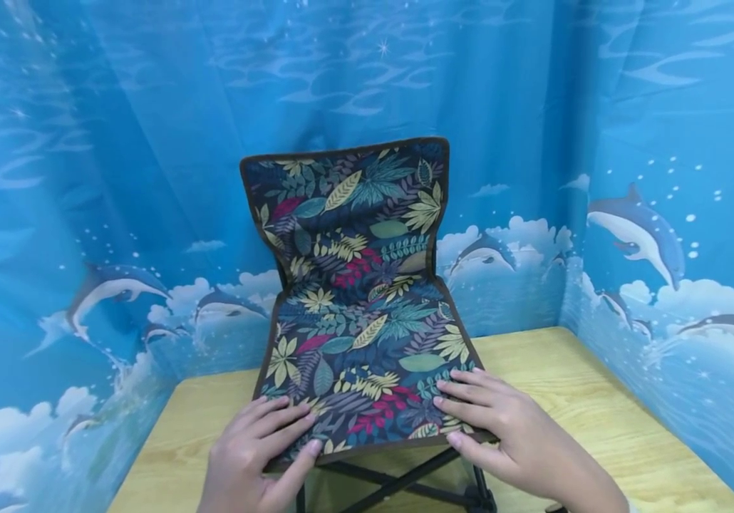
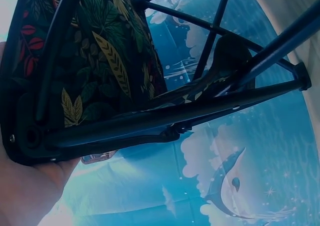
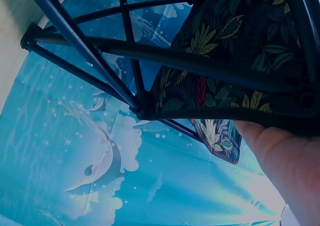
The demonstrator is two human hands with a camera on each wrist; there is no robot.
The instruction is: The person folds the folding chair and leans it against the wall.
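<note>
A small folding chair (image 1: 367, 335) stands unfolded, its dark fabric printed with colourful leaves and edged in brown. Both hands lie on the seat's front corners. On the near left corner rests the left hand (image 1: 254, 452), fingers extended over the fabric and thumb near the front edge. The right hand (image 1: 511, 431) rests on the near right corner, fingers spread and pointing inward. Seen from below in the left wrist view, black tubular legs (image 2: 150, 123) cross under the seat, with the left palm (image 2: 30, 191) by a corner joint. The right wrist view shows the right palm (image 3: 287, 161) along the seat edge.
The chair stands on a light wood-grain tabletop (image 1: 598, 392). Blue curtains (image 1: 149, 142) printed with dolphins, clouds and water hang close behind it and along both sides.
</note>
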